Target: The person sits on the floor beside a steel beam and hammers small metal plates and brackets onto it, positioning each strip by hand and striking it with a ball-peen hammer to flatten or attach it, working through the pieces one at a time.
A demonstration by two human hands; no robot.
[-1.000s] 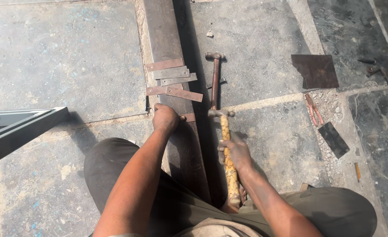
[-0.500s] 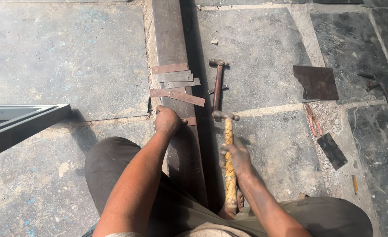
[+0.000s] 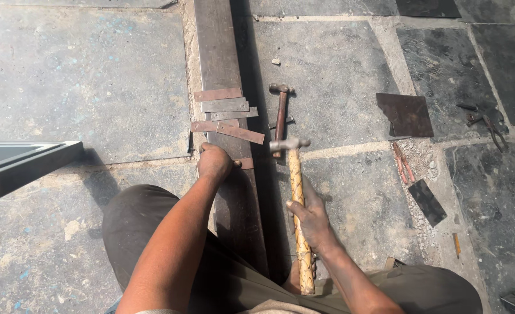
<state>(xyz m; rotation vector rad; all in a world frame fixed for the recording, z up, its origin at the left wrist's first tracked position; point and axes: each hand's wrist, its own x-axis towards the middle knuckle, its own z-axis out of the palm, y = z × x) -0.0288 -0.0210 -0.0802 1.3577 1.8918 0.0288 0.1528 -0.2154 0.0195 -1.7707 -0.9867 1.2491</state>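
Fingers (image 3: 299,210) of right hand (image 3: 309,216) wrapped tight about pale, mottled handle of hammer (image 3: 295,192), gripped near mid-length, steel head up and poised just right of long steel bar (image 3: 222,70). Left hand (image 3: 214,161) closed down over small flat strip (image 3: 244,163), pinning it crosswise on bar, only rusty end showing past knuckles; how fingers curl beneath, impossible to tell. Strip apparently held fast so as not to shift, bar serving as hard bed on stone floor (image 3: 83,75). Stacked just beyond left hand: several more flat metal strips (image 3: 225,113), some grey, some rust-brown, laid across same bar within easy reach. Second hammer (image 3: 280,113), darker-handled, lying idle on floor just beside bar, head away from worker. Well apart to right: dark square metal plate (image 3: 406,113), reddish pliers (image 3: 401,163), flat-bladed scraper (image 3: 427,202), more hand tools (image 3: 487,122) at far edge. Grey metal frame section (image 3: 19,163) jutting in from left. Knees spread either side of bar, crouched low over work.
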